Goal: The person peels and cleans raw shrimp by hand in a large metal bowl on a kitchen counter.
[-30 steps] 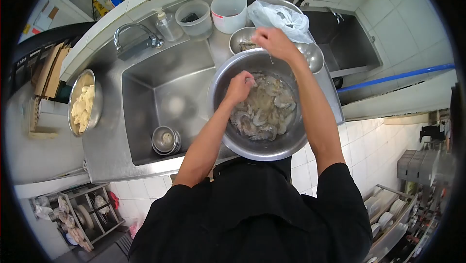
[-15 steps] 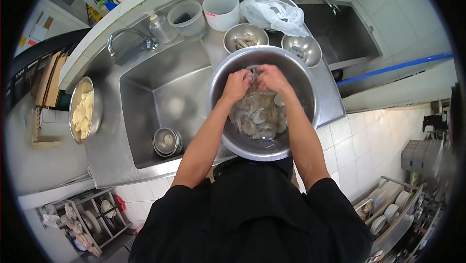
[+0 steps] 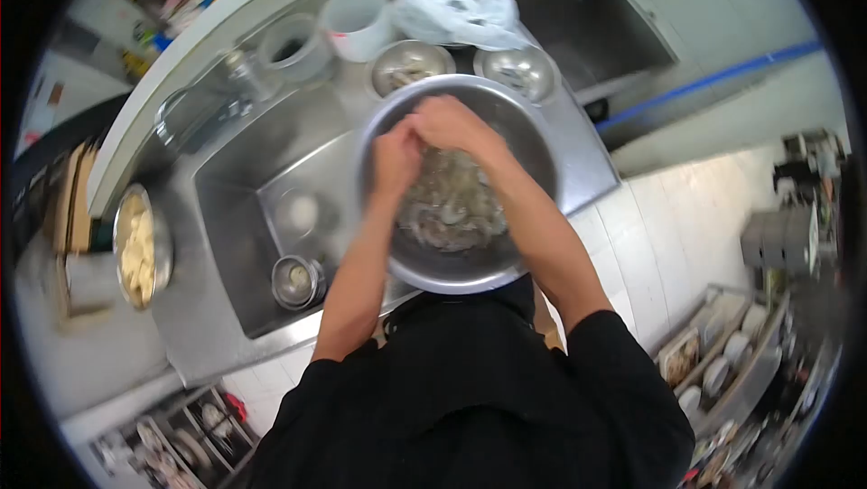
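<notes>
A wide metal basin (image 3: 531, 157) stands before me at the counter's edge, holding a wet heap of greyish raw shrimp (image 3: 452, 211). My left hand (image 3: 397, 160) and my right hand (image 3: 449, 122) meet over the basin's upper left part, fingers closed and pinched together. Whatever lies between the fingertips is hidden by the hands and blur. Just beyond the basin, a small metal bowl (image 3: 435, 57) contains a few shrimp-like pieces. To its right, another metal bowl (image 3: 542, 74) has greyish pieces inside.
Left of the basin is a steel sink (image 3: 230, 209) with small stacked bowls (image 3: 296, 283) in it. A bowl of pale yellow chunks (image 3: 161, 245) sits at far left. Plastic tubs (image 3: 355, 24) and a white plastic bag (image 3: 461, 18) stand behind. A second sink (image 3: 587, 33) lies back right.
My hands have moved from apart at the top of the shrimp heap to touching each other at the basin's upper left. The whole view has shifted and tilted slightly.
</notes>
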A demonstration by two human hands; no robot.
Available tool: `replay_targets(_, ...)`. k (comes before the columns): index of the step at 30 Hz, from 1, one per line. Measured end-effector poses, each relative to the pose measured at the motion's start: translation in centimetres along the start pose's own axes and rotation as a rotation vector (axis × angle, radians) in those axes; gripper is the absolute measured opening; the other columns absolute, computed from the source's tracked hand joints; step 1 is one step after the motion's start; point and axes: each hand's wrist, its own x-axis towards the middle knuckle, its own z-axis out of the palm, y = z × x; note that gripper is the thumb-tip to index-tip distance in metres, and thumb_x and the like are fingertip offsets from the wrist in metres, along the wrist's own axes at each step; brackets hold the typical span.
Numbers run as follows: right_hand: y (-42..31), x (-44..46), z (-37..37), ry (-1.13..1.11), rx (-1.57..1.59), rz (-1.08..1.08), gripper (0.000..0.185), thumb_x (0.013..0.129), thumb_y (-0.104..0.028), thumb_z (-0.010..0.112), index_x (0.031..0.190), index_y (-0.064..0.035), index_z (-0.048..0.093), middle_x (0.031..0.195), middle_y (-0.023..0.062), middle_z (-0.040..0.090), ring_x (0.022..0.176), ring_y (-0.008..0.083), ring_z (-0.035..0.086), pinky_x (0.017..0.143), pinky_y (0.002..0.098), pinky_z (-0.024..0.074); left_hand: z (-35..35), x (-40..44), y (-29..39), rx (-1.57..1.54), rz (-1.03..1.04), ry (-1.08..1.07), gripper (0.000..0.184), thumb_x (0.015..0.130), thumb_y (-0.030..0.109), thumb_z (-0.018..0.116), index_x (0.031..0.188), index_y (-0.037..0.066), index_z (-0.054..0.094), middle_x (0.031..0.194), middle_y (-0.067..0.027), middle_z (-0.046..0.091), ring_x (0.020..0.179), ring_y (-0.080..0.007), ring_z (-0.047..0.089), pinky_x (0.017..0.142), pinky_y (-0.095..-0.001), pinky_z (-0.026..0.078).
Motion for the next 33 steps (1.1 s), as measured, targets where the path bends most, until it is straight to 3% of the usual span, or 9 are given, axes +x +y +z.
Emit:
replay_targets(1,-1.5,1.3,-2.5,-0.081,0.394,0.185,0.023,0.082,-0.021,0.056,0.082,-0.0032,0.071,0.081,0.0184,0.069,0.077,0.0316,0.067,0.071,0.0426,0.0526,0.2,-0.2,-1.6,0.072,0.002,-0.021,0.016,0.089,0.016,0.057,0.095,0.004,0.064,0.08,-0.021,0.065,0.074,-0.0394,0.064,0.061,-0.0472,0.048)
replay_targets(2,-2.8,3.3,-4.8,-0.299,0.252,0.256,0.024,0.081,-0.026,0.06,0.087,-0.0057,0.071,0.087,0.0165,0.07,0.081,0.0311,0.068,0.073,0.0441,0.0527,0.9,0.1,-4.6,0.134,0.084,-0.024,0.019,0.089,0.022,0.058,0.094,0.004,0.064,0.076,-0.0201,0.065,0.072,-0.0381,0.064,0.06,-0.0466,0.048)
replay_targets(3,-3.6,5.6,-4.4,-0.021,0.124,0.186,0.017,0.075,-0.022,0.061,0.081,-0.0134,0.074,0.082,0.0098,0.071,0.078,0.026,0.068,0.068,0.0443,0.0525,0.5,0.0,-4.5,0.182,0.028,-0.076,0.022,0.09,0.024,0.057,0.094,0.003,0.062,0.075,-0.0194,0.065,0.073,-0.0357,0.064,0.063,-0.0455,0.048)
replay_targets(5,-4.8,9.1,-9.4,-0.207,0.353,0.228,0.029,0.078,-0.033,0.061,0.094,-0.0094,0.066,0.096,0.01,0.067,0.085,0.0253,0.062,0.076,0.0379,0.0505,1.3,-0.1,-5.1,0.092,-0.075,-0.145,0.022,0.09,0.023,0.057,0.097,0.003,0.063,0.077,-0.0163,0.065,0.073,-0.0298,0.063,0.063,-0.0401,0.048)
replay_targets(10,-4.1,9.7,-12.9,-0.06,0.345,0.153,0.025,0.078,-0.03,0.059,0.09,-0.0091,0.067,0.091,0.0096,0.066,0.081,0.0243,0.062,0.073,0.0371,0.05,1.4,-0.2,-5.7,-0.21,-0.378,-0.263,0.022,0.092,0.018,0.057,0.105,0.002,0.063,0.083,-0.0084,0.068,0.073,-0.0152,0.061,0.062,-0.0266,0.045)
replay_targets(14,-4.4,12.3,-12.6,-0.019,0.353,0.104,0.023,0.078,-0.028,0.058,0.087,-0.0088,0.067,0.086,0.0093,0.066,0.078,0.0235,0.062,0.07,0.0364,0.0496,0.5,-0.3,-4.4,-0.101,-0.327,-0.267,0.024,0.095,0.019,0.055,0.107,0.0,0.064,0.084,-0.0046,0.069,0.071,-0.0074,0.058,0.061,-0.0211,0.044)
replay_targets(27,-5.8,14.8,-13.8,0.017,0.387,0.056,0.019,0.078,-0.021,0.054,0.077,-0.0078,0.067,0.073,0.0082,0.065,0.068,0.0208,0.062,0.061,0.0343,0.0483,0.9,-0.3,-1.8,-0.098,-0.288,-0.172,0.022,0.092,0.016,0.055,0.104,0.0,0.064,0.086,-0.0063,0.07,0.072,-0.0126,0.063,0.067,-0.0287,0.049)
replay_targets(31,-1.2,8.1,-5.6,0.162,0.502,-0.182,0.026,0.081,-0.024,0.053,0.066,-0.0047,0.063,0.06,0.0061,0.061,0.055,0.0163,0.058,0.053,0.0337,0.0462,0.4,-0.4,-1.5,-0.12,-0.217,-0.111,0.019,0.091,0.01,0.054,0.104,0.0,0.064,0.082,-0.0074,0.069,0.07,-0.0153,0.065,0.068,-0.0327,0.051)
replay_targets(33,0.1,1.2,-3.8,0.169,0.714,0.167,0.021,0.082,-0.021,0.057,0.076,-0.0034,0.066,0.063,0.0053,0.062,0.059,0.0142,0.06,0.056,0.03,0.0465,0.8,-0.4,-2.5,-0.19,-0.263,-0.108,0.019,0.091,0.009,0.054,0.105,0.0,0.063,0.079,-0.009,0.068,0.069,-0.015,0.064,0.066,-0.0306,0.05)
